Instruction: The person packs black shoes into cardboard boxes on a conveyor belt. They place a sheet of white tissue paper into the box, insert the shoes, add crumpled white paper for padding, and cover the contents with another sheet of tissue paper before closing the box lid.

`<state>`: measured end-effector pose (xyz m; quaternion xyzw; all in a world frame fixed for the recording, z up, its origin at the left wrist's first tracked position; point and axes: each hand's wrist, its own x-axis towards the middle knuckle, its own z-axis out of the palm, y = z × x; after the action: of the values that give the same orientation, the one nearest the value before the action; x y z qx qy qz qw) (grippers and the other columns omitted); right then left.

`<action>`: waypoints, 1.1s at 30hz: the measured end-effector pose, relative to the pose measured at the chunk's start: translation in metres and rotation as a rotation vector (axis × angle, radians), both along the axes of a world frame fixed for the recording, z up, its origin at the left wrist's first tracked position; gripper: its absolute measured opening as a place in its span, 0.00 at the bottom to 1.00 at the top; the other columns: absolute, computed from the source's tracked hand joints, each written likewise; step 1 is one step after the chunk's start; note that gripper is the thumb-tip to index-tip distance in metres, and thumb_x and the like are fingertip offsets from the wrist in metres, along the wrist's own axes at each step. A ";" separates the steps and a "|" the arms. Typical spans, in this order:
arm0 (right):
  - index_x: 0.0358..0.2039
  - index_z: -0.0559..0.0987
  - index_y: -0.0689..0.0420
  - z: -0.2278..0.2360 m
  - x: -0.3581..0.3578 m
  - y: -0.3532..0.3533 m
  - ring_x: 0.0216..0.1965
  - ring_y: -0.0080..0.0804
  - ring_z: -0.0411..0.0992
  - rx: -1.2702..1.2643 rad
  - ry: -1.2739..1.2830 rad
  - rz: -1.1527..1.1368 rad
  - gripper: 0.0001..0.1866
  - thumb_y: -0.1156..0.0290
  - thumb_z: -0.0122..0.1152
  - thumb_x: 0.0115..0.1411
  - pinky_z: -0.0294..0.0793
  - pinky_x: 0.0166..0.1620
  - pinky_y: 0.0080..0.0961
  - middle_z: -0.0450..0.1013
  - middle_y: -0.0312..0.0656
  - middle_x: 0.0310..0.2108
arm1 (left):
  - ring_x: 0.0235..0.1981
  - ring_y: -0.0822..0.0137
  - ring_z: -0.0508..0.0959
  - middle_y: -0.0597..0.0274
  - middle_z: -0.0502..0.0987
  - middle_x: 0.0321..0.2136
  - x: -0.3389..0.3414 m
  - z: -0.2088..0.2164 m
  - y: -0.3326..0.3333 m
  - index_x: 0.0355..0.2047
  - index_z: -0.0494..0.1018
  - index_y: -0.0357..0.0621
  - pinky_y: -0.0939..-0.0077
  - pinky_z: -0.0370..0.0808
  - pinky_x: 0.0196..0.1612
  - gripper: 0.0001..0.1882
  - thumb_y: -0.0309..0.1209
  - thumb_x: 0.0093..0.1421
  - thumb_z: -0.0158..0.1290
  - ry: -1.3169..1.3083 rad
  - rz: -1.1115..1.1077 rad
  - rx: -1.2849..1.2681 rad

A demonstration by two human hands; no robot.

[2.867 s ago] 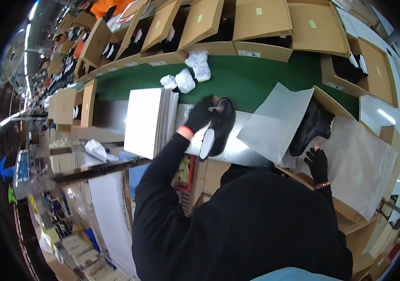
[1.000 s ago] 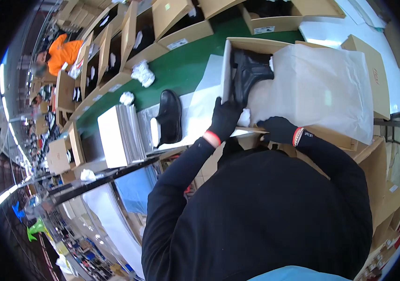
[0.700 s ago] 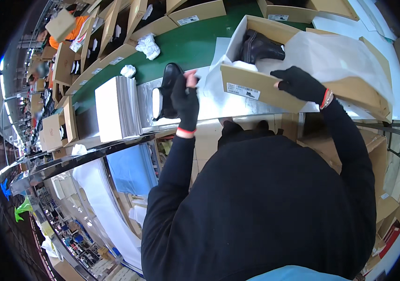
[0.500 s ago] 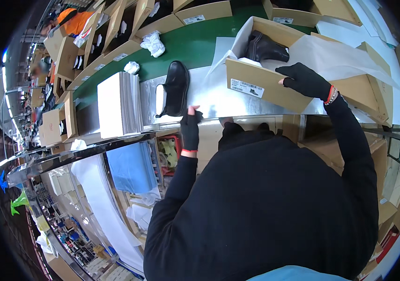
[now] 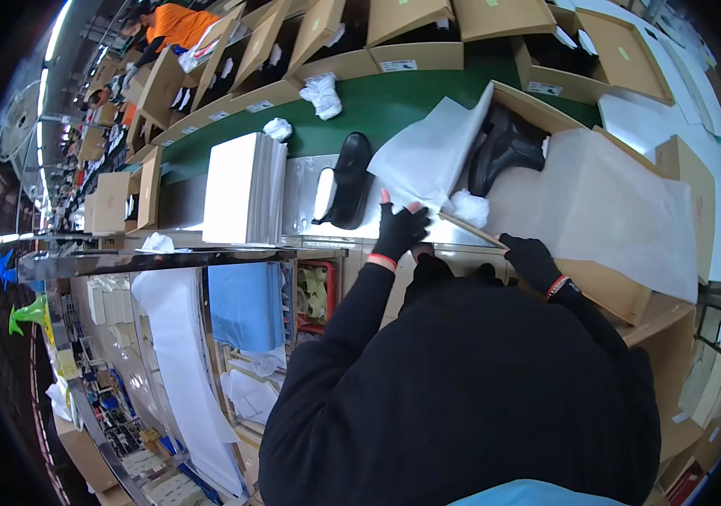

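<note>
An open cardboard shoe box (image 5: 630,291) sits in front of me, lined with white tissue paper (image 5: 605,198). One black boot (image 5: 504,148) lies inside it, with a white paper wad (image 5: 470,207) beside it. A second black boot (image 5: 345,181) lies on the metal tabletop (image 5: 297,198) to the left of the box. My left hand (image 5: 398,228), in a black fingerless glove, rests with fingers spread on the lower edge of a raised tissue sheet (image 5: 432,156) at the box's left corner. My right hand (image 5: 533,257), gloved, grips the box's near wall.
A stack of white paper sheets (image 5: 242,187) lies left of the loose boot. Behind runs a green conveyor belt (image 5: 403,101) with crumpled paper wads (image 5: 322,91) and rows of open cardboard boxes (image 5: 415,34). A person in orange (image 5: 175,25) works at far left. Shelves with blue sheets (image 5: 247,304) stand below.
My left hand has risen from the table's edge to the tissue sheet at the box corner. My right hand slid along the box to its near wall. A paper wad now lies in the box.
</note>
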<state>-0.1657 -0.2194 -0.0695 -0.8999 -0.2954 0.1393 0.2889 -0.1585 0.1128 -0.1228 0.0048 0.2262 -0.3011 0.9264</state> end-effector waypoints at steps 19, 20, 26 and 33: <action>0.48 0.75 0.56 0.206 0.069 0.104 0.33 0.31 0.74 0.480 -0.289 0.155 0.21 0.71 0.65 0.53 0.71 0.37 0.27 0.75 0.41 0.39 | 0.38 0.74 0.74 0.63 0.73 0.38 0.001 0.071 -0.123 0.50 0.67 0.35 0.81 0.71 0.38 0.18 0.27 0.60 0.53 -1.361 0.417 1.820; 0.50 0.74 0.57 0.188 0.070 0.102 0.36 0.29 0.73 0.593 -0.281 0.117 0.23 0.70 0.65 0.53 0.72 0.38 0.28 0.75 0.39 0.38 | 0.39 0.74 0.74 0.64 0.72 0.37 -0.008 0.072 -0.121 0.50 0.67 0.34 0.82 0.71 0.38 0.18 0.28 0.61 0.52 -1.266 0.448 1.804; 0.47 0.70 0.64 0.016 0.162 0.000 0.42 0.43 0.73 0.434 0.013 -0.849 0.29 0.52 0.62 0.56 0.71 0.46 0.31 0.73 0.53 0.39 | 0.51 0.60 0.68 0.46 0.63 0.55 0.000 0.053 -0.044 0.62 0.50 0.34 0.71 0.65 0.52 0.45 0.48 0.56 0.58 -0.188 0.239 1.678; 0.51 0.67 0.62 -0.123 0.220 -0.064 0.32 0.50 0.75 -0.127 -0.339 -0.370 0.33 0.59 0.68 0.49 0.73 0.32 0.40 0.73 0.54 0.30 | 0.49 0.63 0.70 0.54 0.71 0.47 -0.003 0.028 -0.089 0.57 0.63 0.38 0.71 0.67 0.51 0.37 0.44 0.52 0.62 -0.365 -0.057 1.517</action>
<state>0.0538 -0.2837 -0.1926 -0.9654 -0.1608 -0.0505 0.1989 -0.1616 0.0235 -0.0945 0.6923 0.2139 -0.0821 0.6843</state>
